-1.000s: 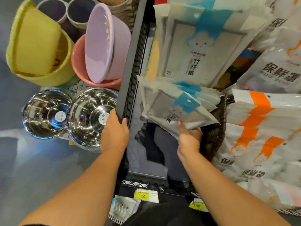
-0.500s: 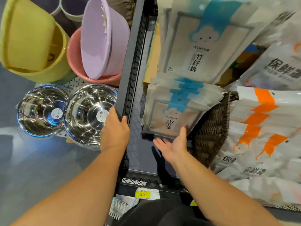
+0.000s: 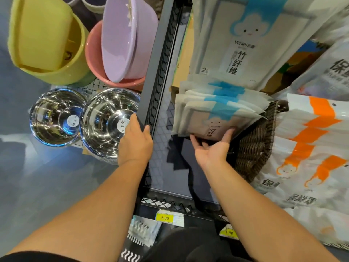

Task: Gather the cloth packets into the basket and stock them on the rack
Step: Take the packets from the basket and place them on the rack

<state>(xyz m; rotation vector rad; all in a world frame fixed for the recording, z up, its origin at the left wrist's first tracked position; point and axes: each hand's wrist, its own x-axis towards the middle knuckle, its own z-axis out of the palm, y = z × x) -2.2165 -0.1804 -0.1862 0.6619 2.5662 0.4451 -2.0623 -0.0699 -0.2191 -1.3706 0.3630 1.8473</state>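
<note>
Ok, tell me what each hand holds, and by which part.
Left hand grips the grey rack rail. Right hand holds nothing: straight fingers touch the front cloth packet at its bottom edge.

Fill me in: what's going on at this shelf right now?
A person is stocking cloth packets on the rack. The right hand, palm up, presses its fingers against the bottom edge of the packets, which stand on edge next to the wicker basket. The left hand grips the rack's upright post.

Retail shop: yellow price labels on the near black wire shelf edge; stacked plastic basins far left.
</note>
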